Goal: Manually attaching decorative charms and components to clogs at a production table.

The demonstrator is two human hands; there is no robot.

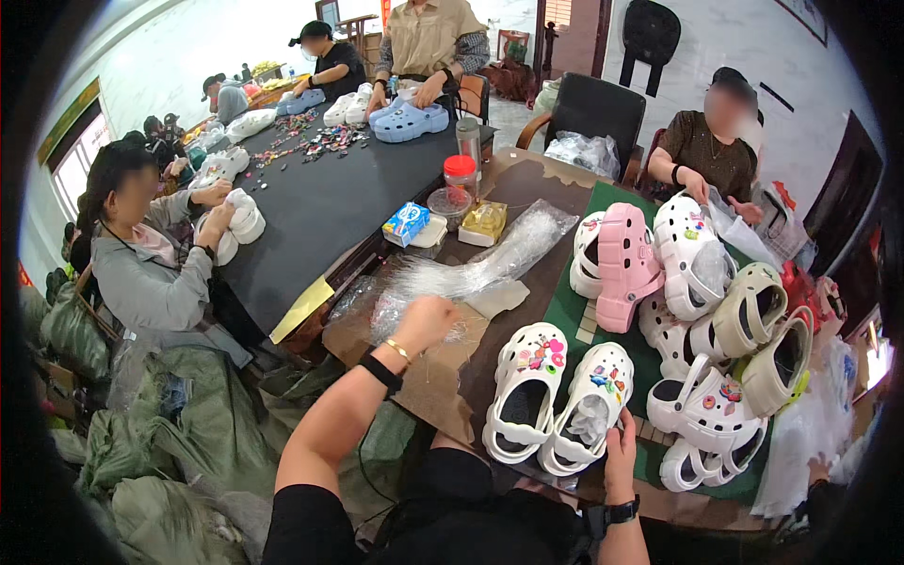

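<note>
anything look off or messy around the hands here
Yes. The brown sheet near the left hand has a ragged, torn-looking edge. Clogs at the right lie tilted and heaped, unlike the upright white pair by the right hand. Nothing looks clearly spilled there.

Pale, marbled walls rose around a glossy, light floor. A long black-topped bench stretched toward the far end, and a black chair with wooden arms stood beyond the nearer brown bench. At left, light showed through what was perhaps a window.
</note>
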